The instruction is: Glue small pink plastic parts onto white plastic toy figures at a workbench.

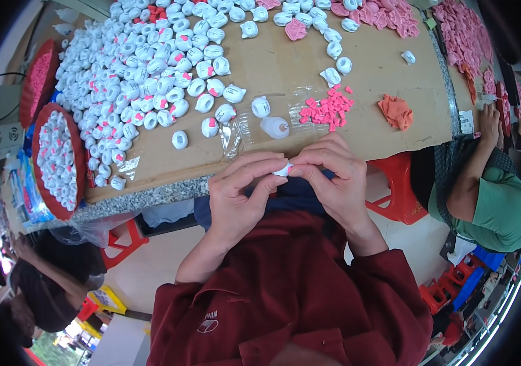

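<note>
Between the fingertips of both hands, just off the table's near edge, is a small white toy head (283,170) with a bit of pink on its right side. My left hand (241,190) pinches it from the left. From the right, my right hand (337,177) presses finger and thumb against the pink part. Beyond the hands a translucent squeeze bottle (274,127) lies on the cardboard, beside a loose white head (260,107). A scatter of small pink bow pieces (327,110) lies to the bottle's right.
A large heap of white heads (144,67) covers the left of the cardboard (388,67). Red bowls (79,161) stand at the left edge. A crumpled orange cloth (396,112) rests on the right, with pink parts (388,15) at the back. Co-workers sit on both sides; one wears a green shirt (498,210).
</note>
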Available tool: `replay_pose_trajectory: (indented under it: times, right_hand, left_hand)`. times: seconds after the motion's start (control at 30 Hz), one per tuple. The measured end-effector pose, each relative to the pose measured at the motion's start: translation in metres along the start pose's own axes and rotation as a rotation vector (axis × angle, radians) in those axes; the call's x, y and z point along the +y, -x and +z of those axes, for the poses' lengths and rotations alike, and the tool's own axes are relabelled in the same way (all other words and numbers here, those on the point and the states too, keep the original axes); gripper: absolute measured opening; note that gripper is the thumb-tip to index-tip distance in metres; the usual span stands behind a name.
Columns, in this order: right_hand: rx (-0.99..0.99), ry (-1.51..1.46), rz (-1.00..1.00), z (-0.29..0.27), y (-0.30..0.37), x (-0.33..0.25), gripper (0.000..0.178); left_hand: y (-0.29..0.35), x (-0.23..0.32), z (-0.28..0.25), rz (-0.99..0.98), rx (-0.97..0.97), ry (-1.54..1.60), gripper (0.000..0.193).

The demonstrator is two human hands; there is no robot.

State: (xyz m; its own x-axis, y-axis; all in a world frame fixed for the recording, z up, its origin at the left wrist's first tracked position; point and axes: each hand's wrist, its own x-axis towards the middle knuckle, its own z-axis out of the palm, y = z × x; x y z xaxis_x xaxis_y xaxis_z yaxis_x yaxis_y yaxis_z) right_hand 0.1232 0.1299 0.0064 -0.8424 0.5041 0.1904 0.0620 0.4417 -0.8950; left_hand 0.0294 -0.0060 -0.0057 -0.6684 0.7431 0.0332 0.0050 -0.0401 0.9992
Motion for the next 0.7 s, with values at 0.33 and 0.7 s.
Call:
replay_pose_trajectory:
  times: [0.33,0.7]
  right_hand:
    - [0.192,-0.007,0.016,0.013,-0.003,0.008,0.019]
    - [0.145,0.181,-0.117,0.024,-0.022,0.012,0.034]
  left_hand:
    - [-0.022,-0.001,-0.012,0.205,0.178,-0.456,0.02]
    - [-0.108,0.007,-0.035,0.335,0.359,-1.116,0.017]
